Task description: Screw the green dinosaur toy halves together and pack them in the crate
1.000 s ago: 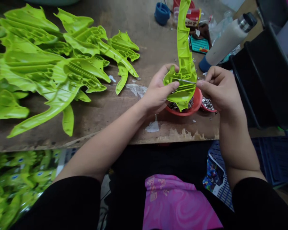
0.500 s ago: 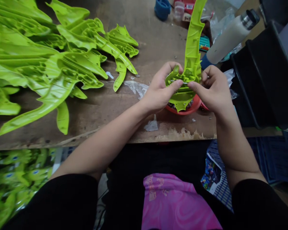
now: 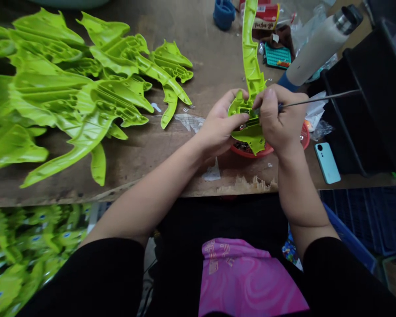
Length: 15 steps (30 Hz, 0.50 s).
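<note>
My left hand (image 3: 222, 121) is closed around the lime-green plastic shell half (image 3: 254, 136), its thumb pressing on the ribbed inside. A long curved arm of the shell points away from me. My right hand (image 3: 280, 116) grips what looks like a screwdriver (image 3: 320, 100), its thin metal shaft sticking out to the right. The tool's other end is hidden in my fingers, close against the shell's inside. Under the shell sits a red bowl (image 3: 246, 152) holding small metal parts, partly covered by the shell and my right hand.
Similar lime-green shells (image 3: 69, 97) are heaped on the left of the wooden table (image 3: 145, 163); more green pieces (image 3: 23, 246) lie below its edge. To the right are a white bottle (image 3: 317, 48), a black bin (image 3: 366, 110), a light-blue phone (image 3: 328, 163) and a teal tray (image 3: 277, 56).
My right hand has left the thin silver piece it pinched at the shell and now holds the screwdriver-like tool there. The left hand keeps its hold. The view has shifted slightly, revealing the phone.
</note>
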### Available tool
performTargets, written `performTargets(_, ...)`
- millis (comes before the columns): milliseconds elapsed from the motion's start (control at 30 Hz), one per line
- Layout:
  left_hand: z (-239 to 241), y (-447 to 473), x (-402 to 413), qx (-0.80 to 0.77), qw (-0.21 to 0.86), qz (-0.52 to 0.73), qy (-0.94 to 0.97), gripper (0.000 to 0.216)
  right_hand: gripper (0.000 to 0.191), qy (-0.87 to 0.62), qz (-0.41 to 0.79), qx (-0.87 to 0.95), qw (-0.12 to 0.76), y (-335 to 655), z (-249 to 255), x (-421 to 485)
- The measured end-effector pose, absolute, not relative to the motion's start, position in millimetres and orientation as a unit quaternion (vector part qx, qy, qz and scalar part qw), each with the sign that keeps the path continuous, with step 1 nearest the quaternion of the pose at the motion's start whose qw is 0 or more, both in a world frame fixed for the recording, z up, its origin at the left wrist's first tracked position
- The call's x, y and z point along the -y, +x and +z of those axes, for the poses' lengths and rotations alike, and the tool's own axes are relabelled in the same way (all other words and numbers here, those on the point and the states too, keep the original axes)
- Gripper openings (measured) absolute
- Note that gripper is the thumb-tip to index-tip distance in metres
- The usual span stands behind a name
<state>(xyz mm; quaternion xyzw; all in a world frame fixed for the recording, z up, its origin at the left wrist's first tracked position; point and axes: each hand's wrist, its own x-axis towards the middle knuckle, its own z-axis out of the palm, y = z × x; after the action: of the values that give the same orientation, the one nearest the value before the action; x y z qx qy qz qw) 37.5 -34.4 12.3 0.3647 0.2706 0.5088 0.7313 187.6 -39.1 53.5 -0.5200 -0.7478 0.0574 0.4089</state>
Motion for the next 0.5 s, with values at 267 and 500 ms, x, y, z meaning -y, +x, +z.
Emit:
performTargets(267, 7, 42, 31, -0.26, 0.721, 0.523, 0.373, 0.036, 0.069, -0.552, 0.034, 0.753, 0.357, 187, 35, 36)
performTargets(500, -9, 41, 20, -0.259, 0.652, 0.54, 0.465, 0.031, 0.067, -0.506, 0.017, 0.694, 0.512, 180, 33, 33)
